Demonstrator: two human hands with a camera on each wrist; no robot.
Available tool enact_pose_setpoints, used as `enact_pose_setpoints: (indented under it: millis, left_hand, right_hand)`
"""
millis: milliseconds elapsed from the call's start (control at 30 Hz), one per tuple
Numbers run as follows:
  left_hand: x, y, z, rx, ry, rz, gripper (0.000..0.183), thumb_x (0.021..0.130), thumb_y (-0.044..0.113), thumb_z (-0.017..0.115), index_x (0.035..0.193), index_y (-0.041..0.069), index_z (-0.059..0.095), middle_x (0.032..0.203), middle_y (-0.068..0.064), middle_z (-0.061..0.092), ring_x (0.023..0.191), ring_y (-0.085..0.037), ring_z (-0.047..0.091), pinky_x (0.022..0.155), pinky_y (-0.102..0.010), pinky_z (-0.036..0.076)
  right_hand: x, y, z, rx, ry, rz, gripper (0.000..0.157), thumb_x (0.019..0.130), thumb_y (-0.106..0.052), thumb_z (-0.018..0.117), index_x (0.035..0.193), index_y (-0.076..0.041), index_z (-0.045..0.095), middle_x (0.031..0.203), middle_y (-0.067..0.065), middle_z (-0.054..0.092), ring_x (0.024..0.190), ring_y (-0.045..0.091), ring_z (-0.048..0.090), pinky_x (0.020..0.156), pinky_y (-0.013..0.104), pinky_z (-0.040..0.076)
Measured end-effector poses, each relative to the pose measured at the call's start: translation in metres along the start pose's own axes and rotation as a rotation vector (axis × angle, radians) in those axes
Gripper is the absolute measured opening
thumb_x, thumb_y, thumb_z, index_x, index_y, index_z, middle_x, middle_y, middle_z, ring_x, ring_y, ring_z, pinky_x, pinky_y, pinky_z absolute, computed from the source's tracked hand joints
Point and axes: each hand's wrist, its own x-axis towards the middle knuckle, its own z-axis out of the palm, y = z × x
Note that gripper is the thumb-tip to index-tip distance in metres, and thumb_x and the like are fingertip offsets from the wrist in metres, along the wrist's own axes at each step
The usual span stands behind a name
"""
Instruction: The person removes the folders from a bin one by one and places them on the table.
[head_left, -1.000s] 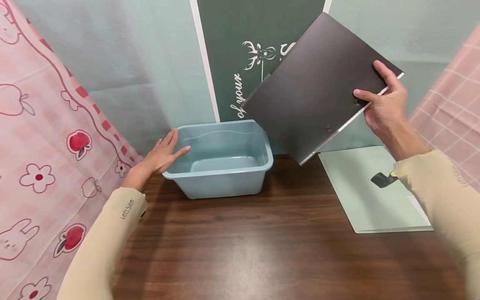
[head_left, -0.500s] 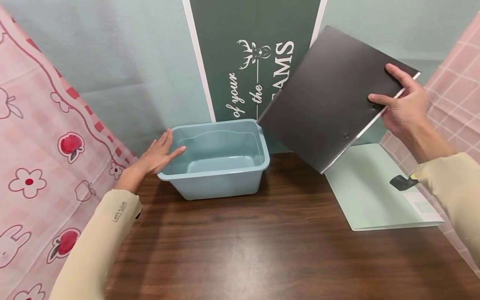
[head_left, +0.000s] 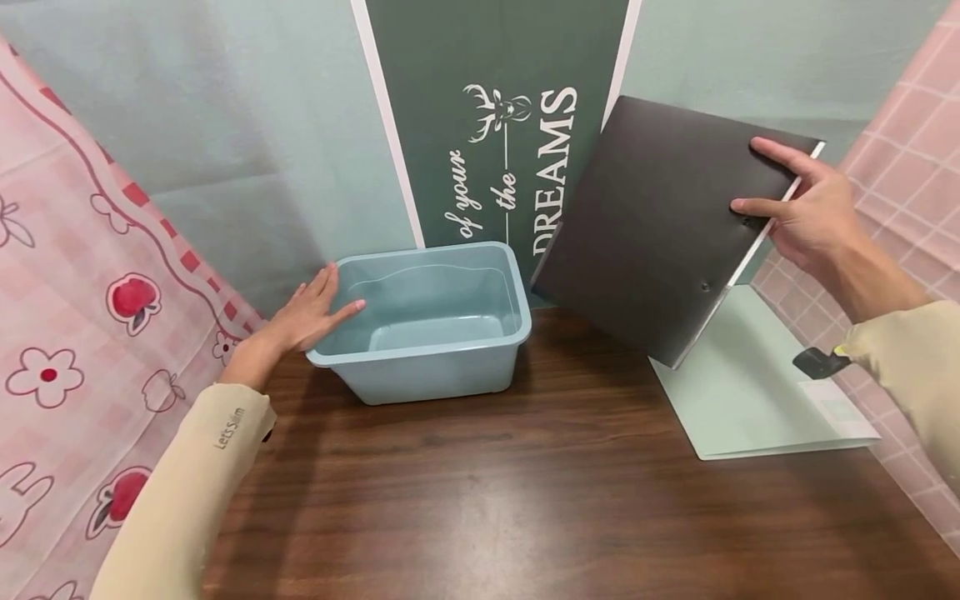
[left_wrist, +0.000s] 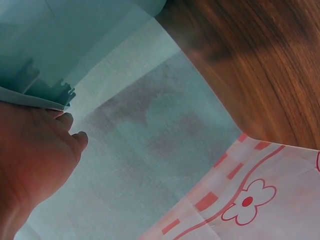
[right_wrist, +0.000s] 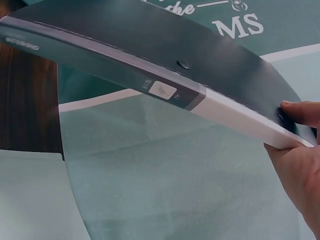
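Observation:
My right hand [head_left: 813, 208] grips a black file folder [head_left: 660, 225] by its white-edged spine, thumb and a finger spread over the dark cover. The folder hangs tilted to the right of a blue plastic basin [head_left: 427, 367], its lower corner over a pale green folder [head_left: 757, 400] on the table. In the right wrist view the black folder's spine [right_wrist: 125, 62] shows a small white label. My left hand [head_left: 300, 312] rests on the basin's left rim with fingers extended and thumb over the inside. In the left wrist view that hand [left_wrist: 40, 155] lies against the basin's rim.
The brown wooden table [head_left: 465, 492] runs up to a pale green cloth backdrop [head_left: 225, 125] with a dark green printed panel. A pink patterned cloth [head_left: 67, 317] hangs at the left and a pink checked cloth [head_left: 915, 167] at the right.
The black folder has come down and turned more upright, moving rightward away from the basin. My left hand stays on the basin's rim. The view has shifted slightly right.

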Motion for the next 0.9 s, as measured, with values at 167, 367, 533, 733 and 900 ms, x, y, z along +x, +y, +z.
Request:
enact_pose_setpoints:
  millis: [167, 367, 533, 733, 900]
  left_hand:
    - [-0.001, -0.002, 0.0, -0.006, -0.005, 0.008, 0.099, 0.108, 0.068, 0.032, 0.166, 0.001, -0.015, 0.175, -0.019, -0.017, 0.163, -0.038, -0.01, 0.13, -0.061, -0.004]
    - [-0.005, -0.005, -0.003, 0.002, -0.01, 0.002, 0.099, 0.109, 0.067, 0.033, 0.165, 0.001, -0.015, 0.175, -0.02, -0.016, 0.163, -0.041, -0.009, 0.129, -0.062, -0.003]
    - [-0.006, -0.007, -0.004, 0.0, -0.021, 0.005, 0.099, 0.109, 0.065, 0.035, 0.165, 0.0, -0.015, 0.175, -0.02, -0.017, 0.163, -0.041, -0.009, 0.129, -0.062, -0.003]
    - [-0.008, -0.011, -0.007, 0.002, -0.029, 0.015, 0.099, 0.109, 0.063, 0.037, 0.165, -0.001, -0.014, 0.175, -0.021, -0.017, 0.163, -0.042, -0.009, 0.129, -0.062, -0.002]
    - [-0.01, -0.015, -0.008, 0.0, -0.028, 0.026, 0.098, 0.11, 0.06, 0.038, 0.165, -0.001, -0.015, 0.174, -0.022, -0.017, 0.162, -0.043, -0.008, 0.129, -0.063, -0.003]
  right_hand:
    - [0.0, -0.001, -0.001, -0.113, -0.037, 0.066, 0.089, 0.079, 0.043, 0.054, 0.15, -0.011, 0.062, 0.135, 0.004, 0.069, 0.112, 0.019, 0.074, 0.081, 0.033, 0.065]
    - [0.001, 0.0, 0.0, -0.28, -0.077, 0.134, 0.084, 0.084, 0.035, 0.061, 0.151, -0.016, 0.061, 0.127, 0.001, 0.073, 0.107, 0.014, 0.073, 0.079, 0.026, 0.063]
    - [0.002, 0.002, 0.002, -0.34, -0.107, 0.181, 0.08, 0.084, 0.033, 0.064, 0.148, -0.017, 0.065, 0.117, 0.003, 0.077, 0.103, 0.014, 0.074, 0.076, 0.027, 0.064]
    - [0.002, 0.01, 0.003, -0.364, -0.171, 0.268, 0.079, 0.087, 0.032, 0.061, 0.15, -0.016, 0.063, 0.12, 0.004, 0.076, 0.103, 0.017, 0.075, 0.076, 0.035, 0.065]
    - [0.002, 0.022, 0.003, -0.451, -0.18, 0.313, 0.081, 0.087, 0.028, 0.066, 0.153, -0.018, 0.059, 0.125, 0.001, 0.072, 0.103, 0.017, 0.074, 0.077, 0.034, 0.065]
